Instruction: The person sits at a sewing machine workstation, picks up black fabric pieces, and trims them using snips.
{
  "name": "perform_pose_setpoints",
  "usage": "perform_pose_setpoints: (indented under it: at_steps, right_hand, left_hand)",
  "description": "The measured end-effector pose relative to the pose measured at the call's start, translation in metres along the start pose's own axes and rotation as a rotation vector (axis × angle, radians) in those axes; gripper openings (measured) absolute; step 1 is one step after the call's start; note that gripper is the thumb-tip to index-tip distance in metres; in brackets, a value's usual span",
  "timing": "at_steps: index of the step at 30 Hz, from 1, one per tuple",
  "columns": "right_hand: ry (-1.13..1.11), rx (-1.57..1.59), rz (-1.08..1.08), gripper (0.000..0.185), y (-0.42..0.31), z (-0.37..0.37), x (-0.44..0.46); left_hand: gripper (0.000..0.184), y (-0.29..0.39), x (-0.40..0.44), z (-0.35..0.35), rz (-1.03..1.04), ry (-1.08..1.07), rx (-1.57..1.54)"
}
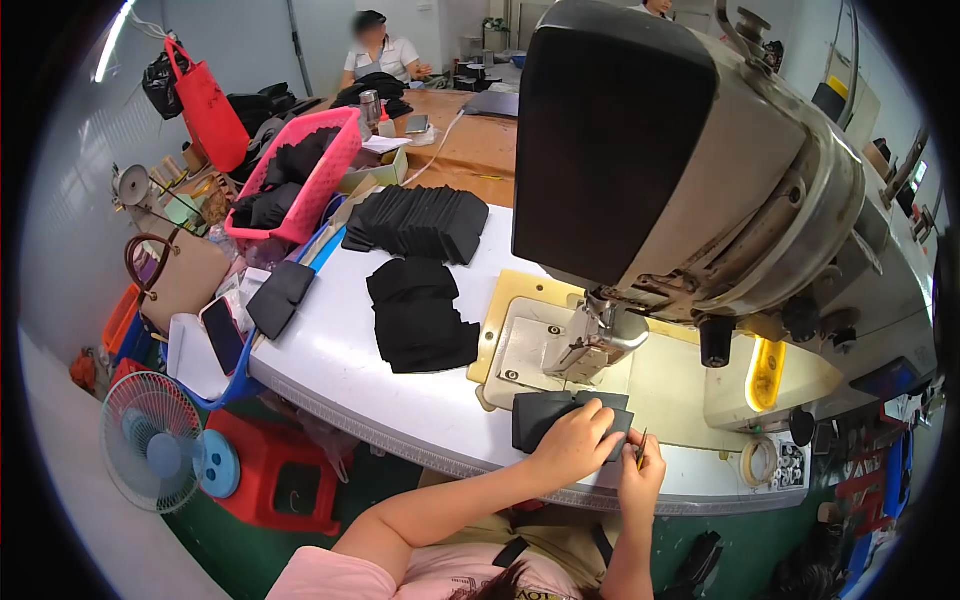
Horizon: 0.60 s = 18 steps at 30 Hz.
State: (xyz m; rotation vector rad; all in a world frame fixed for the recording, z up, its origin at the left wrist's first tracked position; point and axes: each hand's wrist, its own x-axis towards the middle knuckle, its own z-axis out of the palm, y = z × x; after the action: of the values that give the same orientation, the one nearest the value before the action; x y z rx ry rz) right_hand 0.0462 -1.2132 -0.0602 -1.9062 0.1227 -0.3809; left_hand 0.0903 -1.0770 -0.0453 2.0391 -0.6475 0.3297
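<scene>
A dark folded piece point(535, 418) lies at the table's front edge, just below the presser area of a large sewing machine point(600, 340). My left hand point(575, 440) rests on this piece, its fingers pressing on the top. Beside it, at the piece's right edge, my right hand point(642, 468) is closed round a small pointed tool point(641, 452) that stands upright between the fingers. Black cut pieces point(420, 315) lie flat left of the machine, with a long row of stacked black pieces point(415, 222) behind them.
A pink basket point(330, 150) of black material stands back left, near a dark piece point(280, 300) and a phone point(222, 335). A fan point(150, 440) and red stool point(270, 480) are at lower left. A tape roll point(758, 461) lies right. A person point(385, 55) sits behind.
</scene>
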Motion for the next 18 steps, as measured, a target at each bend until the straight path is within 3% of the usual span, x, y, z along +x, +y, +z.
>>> perform_pose_setpoints:
  at_steps: [6, 9, 12, 18]
  right_hand:
    - [0.114, 0.027, -0.073, 0.022, -0.014, 0.008, -0.011]
    - [0.024, 0.446, 0.28, 0.024, -0.024, 0.006, -0.018]
    - [-0.038, 0.715, 0.362, 0.027, -0.015, 0.003, -0.015]
    - [-0.034, 0.668, 0.279, 0.026, -0.014, 0.013, -0.018]
  left_hand:
    - [0.029, 0.003, 0.004, -0.005, -0.077, -0.042, -0.044]
    - [0.036, 0.004, 0.006, -0.006, -0.135, -0.024, -0.062]
    - [0.041, 0.004, 0.009, -0.011, -0.209, -0.044, -0.127]
    - [0.04, -0.003, 0.013, -0.012, -0.212, -0.048, -0.154]
